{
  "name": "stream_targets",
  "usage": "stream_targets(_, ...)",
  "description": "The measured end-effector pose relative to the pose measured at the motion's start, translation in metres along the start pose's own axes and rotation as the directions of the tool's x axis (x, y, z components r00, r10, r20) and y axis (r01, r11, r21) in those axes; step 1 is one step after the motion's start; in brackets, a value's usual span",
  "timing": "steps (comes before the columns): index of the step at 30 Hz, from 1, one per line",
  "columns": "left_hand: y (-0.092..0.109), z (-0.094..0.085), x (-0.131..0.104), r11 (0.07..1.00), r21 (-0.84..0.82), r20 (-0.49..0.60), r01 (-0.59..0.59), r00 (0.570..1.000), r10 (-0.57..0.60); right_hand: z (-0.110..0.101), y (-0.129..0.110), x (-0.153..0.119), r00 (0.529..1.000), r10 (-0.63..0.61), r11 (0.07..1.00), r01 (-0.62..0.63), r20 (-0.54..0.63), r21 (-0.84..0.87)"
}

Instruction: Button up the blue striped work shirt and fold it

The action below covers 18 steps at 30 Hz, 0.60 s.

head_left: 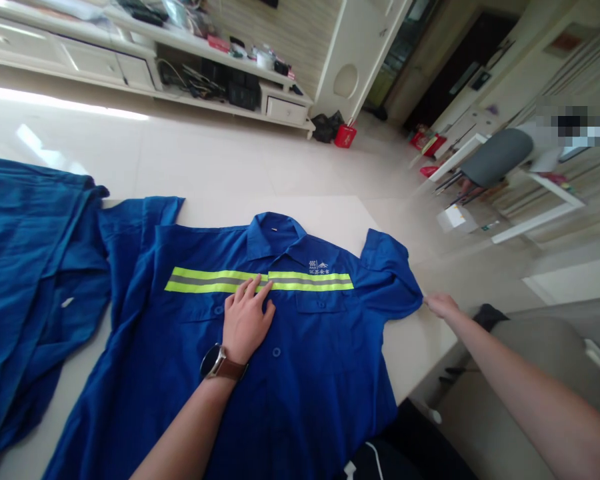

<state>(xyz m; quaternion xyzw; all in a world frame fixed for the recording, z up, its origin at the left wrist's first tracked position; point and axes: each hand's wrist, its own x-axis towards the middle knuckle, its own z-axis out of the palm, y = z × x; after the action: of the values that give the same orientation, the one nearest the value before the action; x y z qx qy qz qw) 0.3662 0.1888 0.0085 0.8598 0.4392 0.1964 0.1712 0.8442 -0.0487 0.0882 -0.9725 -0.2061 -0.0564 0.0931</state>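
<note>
We are pressing the left hand (247,320), fingers spread flat, on the shirt (290,347) lying face-up on the tabletop (415,347). The right hand (443,305) is pinching the sleeve (393,280) tip, rightward of the chest.

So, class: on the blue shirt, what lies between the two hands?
In the head view, between the left hand and right hand lie the blue shirt's buttoned chest pocket and short sleeve.

The shirt (290,373) is matt blue cloth with a shiny reflective band (205,280); the floor (205,160) is glossy tile.
</note>
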Motion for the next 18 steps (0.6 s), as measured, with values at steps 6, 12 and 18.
stream_targets(6, 0.0, 0.001, 0.0, 1.0, 0.006, -0.007, -0.011, 1.0, 0.011, 0.021, -0.003, -0.01, 0.98, -0.199, 0.977, 0.198, -0.005, 0.074)
stream_targets(12, 0.001, -0.001, 0.0, 1.0, 0.021, 0.004, -0.023, 1.0, 0.023, 0.067, -0.077, 0.002, 0.975, -0.15, 0.984, 0.131, 0.161, 0.123)
stream_targets(18, 0.002, -0.004, 0.0, 1.0, 0.003, 0.022, -0.014, 1.0, 0.014, 0.043, -0.045, 0.032, 1.0, 0.012, 0.947, -0.004, -0.024, 0.32)
